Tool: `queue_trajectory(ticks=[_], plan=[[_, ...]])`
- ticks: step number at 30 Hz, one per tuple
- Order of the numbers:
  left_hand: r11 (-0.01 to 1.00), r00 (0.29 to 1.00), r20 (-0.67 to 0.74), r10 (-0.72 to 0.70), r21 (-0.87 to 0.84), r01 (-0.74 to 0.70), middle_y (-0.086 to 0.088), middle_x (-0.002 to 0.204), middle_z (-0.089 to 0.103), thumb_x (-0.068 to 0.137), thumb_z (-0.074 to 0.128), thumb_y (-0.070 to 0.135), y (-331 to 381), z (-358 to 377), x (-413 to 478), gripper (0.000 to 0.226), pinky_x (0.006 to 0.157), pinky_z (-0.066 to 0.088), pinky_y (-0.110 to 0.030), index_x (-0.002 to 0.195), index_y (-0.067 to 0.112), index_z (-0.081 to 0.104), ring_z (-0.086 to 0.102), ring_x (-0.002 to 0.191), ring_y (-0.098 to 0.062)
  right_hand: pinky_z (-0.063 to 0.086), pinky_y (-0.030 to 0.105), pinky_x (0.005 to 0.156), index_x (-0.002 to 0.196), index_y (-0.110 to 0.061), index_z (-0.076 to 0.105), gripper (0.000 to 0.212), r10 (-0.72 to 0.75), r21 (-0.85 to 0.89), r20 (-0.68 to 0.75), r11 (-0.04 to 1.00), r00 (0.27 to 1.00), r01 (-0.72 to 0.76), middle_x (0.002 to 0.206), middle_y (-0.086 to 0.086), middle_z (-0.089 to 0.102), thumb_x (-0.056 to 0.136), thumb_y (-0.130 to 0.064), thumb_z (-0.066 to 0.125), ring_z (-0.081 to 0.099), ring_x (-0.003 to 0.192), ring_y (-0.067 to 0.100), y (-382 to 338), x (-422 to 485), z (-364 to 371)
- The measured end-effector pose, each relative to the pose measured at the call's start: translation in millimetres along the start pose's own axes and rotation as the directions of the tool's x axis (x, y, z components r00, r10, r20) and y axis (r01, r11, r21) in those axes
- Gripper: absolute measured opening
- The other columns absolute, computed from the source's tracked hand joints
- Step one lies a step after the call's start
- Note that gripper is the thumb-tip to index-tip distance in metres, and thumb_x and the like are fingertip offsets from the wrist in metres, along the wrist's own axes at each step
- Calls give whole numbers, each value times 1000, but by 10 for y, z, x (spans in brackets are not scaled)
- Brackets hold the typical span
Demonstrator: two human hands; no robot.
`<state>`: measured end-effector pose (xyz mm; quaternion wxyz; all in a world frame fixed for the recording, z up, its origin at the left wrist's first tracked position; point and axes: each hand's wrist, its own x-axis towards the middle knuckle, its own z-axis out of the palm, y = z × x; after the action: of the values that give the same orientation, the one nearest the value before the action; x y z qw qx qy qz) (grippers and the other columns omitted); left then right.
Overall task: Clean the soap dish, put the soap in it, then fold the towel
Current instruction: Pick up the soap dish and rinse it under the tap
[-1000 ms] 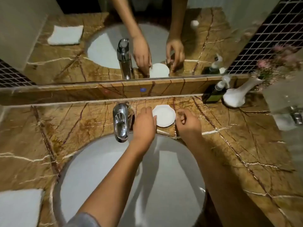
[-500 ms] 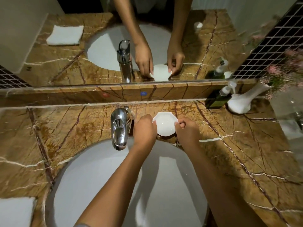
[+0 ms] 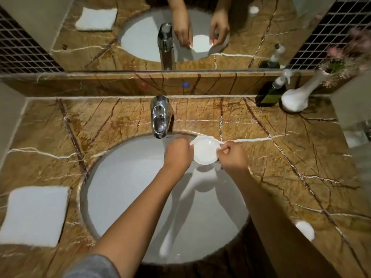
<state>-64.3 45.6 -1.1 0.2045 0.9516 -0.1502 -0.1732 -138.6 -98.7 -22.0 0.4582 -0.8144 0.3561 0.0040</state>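
Note:
The white soap dish (image 3: 204, 150) is held up over the back right rim of the white sink (image 3: 128, 189), just right of the chrome tap (image 3: 160, 116). My left hand (image 3: 177, 154) grips its left edge and my right hand (image 3: 232, 154) pinches its right edge. The dish looks bare inside. A white round soap (image 3: 305, 229) lies on the marble counter at the front right. A white folded towel (image 3: 35, 215) rests on the counter to the left of the sink.
A dark pump bottle (image 3: 270, 94) and a white vase (image 3: 297, 97) with pink flowers stand at the back right corner. A mirror (image 3: 140, 37) runs along the back wall above a marble ledge (image 3: 120, 84). The brown marble counter (image 3: 301, 167) surrounds the sink.
Both hands took the soap dish off the counter behind the sink and brought it toward me, over the sink's rim.

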Motion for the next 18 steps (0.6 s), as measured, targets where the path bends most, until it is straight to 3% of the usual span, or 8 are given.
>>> queue_trajectory(ticks=[2, 8, 11, 14, 18], plan=[[1000, 1000, 4, -20, 20, 20, -17, 95, 67, 94, 49, 19, -84, 10, -144, 21, 67, 50, -38, 99, 3, 61, 62, 85, -35, 51, 39, 70, 78, -1, 58, 8, 0, 4, 49, 1000, 999, 0, 72, 21, 62, 83, -8, 57, 64, 72, 38, 28, -147, 54], [997, 993, 95, -62, 54, 57, -17, 93, 69, 94, 50, 20, -366, -22, -510, 19, 72, 56, -42, 96, 3, 59, 65, 80, -36, 38, 32, 58, 77, -11, 49, 9, -132, -112, 179, 982, 975, 153, 62, 1, 49, 84, -8, 53, 49, 63, 22, 84, -471, 160], [996, 991, 115, -71, 57, 65, -18, 93, 66, 93, 50, 20, -517, -72, -637, 19, 72, 55, -41, 94, 2, 57, 65, 80, -37, 42, 36, 57, 78, -13, 46, 13, -246, -157, 257, 944, 935, 291, 64, 6, 56, 89, -13, 53, 53, 64, 26, 79, -586, 209], [992, 994, 110, -26, 122, 13, -16, 89, 64, 91, 49, 19, -673, -94, -747, 15, 62, 43, -34, 85, 5, 54, 60, 81, -35, 46, 41, 59, 77, -13, 45, 14, -347, -202, 328, 883, 879, 424, 69, 11, 62, 89, -16, 51, 59, 67, 29, 44, -662, 270], [976, 994, 102, 43, 208, -63, -13, 90, 62, 93, 47, 23, -867, -79, -861, 18, 60, 39, -33, 90, 6, 54, 59, 78, -33, 41, 38, 56, 76, -15, 43, 15, -455, -257, 367, 789, 811, 558, 67, 5, 57, 89, -17, 50, 52, 62, 24, 11, -765, 396]])
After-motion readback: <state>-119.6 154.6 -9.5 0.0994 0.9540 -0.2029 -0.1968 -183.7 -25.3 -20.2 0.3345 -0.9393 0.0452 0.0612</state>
